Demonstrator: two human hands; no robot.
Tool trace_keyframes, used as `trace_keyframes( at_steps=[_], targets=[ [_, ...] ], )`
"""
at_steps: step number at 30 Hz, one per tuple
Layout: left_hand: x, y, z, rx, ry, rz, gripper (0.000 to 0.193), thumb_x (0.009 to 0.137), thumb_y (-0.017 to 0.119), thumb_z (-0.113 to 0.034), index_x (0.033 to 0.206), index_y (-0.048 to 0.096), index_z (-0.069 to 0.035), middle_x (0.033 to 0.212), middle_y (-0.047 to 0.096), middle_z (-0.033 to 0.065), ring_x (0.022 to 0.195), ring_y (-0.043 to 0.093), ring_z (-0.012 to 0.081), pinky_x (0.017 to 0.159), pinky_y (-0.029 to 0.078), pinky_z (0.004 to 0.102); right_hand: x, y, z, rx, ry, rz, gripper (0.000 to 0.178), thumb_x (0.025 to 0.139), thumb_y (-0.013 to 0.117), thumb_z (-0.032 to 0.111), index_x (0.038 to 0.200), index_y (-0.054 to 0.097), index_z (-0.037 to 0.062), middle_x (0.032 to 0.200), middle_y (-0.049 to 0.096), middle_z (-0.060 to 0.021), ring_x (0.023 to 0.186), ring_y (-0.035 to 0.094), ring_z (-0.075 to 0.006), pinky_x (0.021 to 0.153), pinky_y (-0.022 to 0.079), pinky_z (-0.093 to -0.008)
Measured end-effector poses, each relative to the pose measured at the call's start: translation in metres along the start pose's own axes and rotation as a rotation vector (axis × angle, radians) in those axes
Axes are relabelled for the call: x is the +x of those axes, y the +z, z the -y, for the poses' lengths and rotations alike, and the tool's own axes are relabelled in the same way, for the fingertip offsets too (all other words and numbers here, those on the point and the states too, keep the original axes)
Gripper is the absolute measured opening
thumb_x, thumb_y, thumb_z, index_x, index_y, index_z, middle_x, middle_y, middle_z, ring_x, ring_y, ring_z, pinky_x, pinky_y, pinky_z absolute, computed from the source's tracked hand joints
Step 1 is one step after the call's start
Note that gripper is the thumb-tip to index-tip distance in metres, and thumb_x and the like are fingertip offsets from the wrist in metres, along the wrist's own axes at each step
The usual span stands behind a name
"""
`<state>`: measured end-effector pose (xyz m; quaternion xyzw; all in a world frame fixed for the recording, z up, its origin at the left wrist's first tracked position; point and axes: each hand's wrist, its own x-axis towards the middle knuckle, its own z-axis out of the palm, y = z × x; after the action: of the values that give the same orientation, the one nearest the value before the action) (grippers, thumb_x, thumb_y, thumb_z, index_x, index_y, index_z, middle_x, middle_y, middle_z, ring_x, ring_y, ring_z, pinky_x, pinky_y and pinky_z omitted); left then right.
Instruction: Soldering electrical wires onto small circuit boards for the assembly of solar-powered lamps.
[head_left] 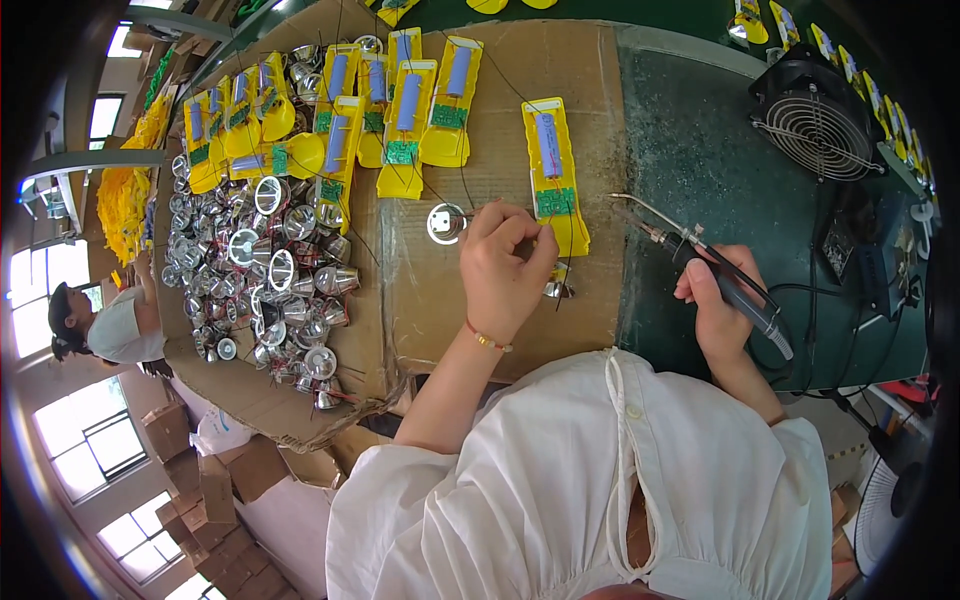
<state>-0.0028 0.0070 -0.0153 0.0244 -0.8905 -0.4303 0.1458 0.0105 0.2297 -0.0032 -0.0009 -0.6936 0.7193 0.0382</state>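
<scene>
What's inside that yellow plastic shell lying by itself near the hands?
The yellow shell holds a blue cylindrical battery and a green circuit board. Its lower end is hidden behind the left hand, which pinches thin wires.

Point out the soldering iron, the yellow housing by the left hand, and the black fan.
soldering iron [735,290], head view, on its dark handle.
yellow housing [556,175], head view, beside its blue cell.
black fan [818,122], head view, on its round grille.

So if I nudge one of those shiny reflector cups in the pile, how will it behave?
A reflector cup is cone-shaped, so it would probably roll in a curve. It looks thin and light, likely easily dented. Trailing wires may snag neighbouring cups.
</scene>
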Motion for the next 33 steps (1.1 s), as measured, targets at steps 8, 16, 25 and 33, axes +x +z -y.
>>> trace_keyframes(
  at_steps=[8, 16, 25, 33],
  targets=[
    [-0.010, -0.053, 0.002, 0.087, -0.120, -0.179, 0.010, 0.072, 0.070, -0.007, 0.079, 0.066, -0.001, 0.075, 0.060, 0.0098, 0.068, 0.059, 0.0178, 0.060, 0.047, 0.0272, 0.000, -0.006, 0.001, -0.015, -0.005, -0.024, 0.013, 0.082, 0.060, 0.005, 0.089, 0.052, -0.0027, 0.067, 0.057, -0.0086, 0.054, 0.055, -0.0117, 0.050, 0.045, -0.0222],
    [-0.020, -0.031, 0.008, -0.211, -0.516, 0.128, 0.016, 0.079, 0.066, -0.015, 0.083, 0.067, 0.000, 0.063, 0.064, 0.0072, 0.055, 0.057, 0.0088, 0.052, 0.044, 0.0222, 0.000, -0.002, 0.002, -0.013, 0.006, 0.030, 0.015, 0.080, 0.063, 0.005, 0.086, 0.053, -0.0028, 0.068, 0.059, -0.0086, 0.055, 0.056, -0.0108, 0.051, 0.047, -0.0229],
    [0.001, -0.007, -0.009, -0.234, -0.210, 0.041, 0.011, 0.077, 0.065, -0.007, 0.075, 0.062, 0.003, 0.069, 0.055, 0.0054, 0.057, 0.053, 0.0101, 0.053, 0.043, 0.0226, 0.006, 0.020, 0.008, -0.044, 0.029, 0.108, 0.013, 0.081, 0.062, 0.006, 0.087, 0.052, -0.0010, 0.066, 0.057, -0.0080, 0.053, 0.055, -0.0111, 0.047, 0.044, -0.0213],
    [0.009, -0.005, -0.003, -0.192, -0.201, 0.097, 0.010, 0.075, 0.067, -0.007, 0.072, 0.063, 0.002, 0.073, 0.056, 0.0087, 0.057, 0.054, 0.0160, 0.054, 0.043, 0.0262, 0.016, 0.031, 0.003, 0.044, 0.158, 0.084, 0.016, 0.079, 0.066, 0.007, 0.084, 0.054, -0.0019, 0.066, 0.060, -0.0078, 0.054, 0.056, -0.0094, 0.050, 0.047, -0.0221]
  ],
)
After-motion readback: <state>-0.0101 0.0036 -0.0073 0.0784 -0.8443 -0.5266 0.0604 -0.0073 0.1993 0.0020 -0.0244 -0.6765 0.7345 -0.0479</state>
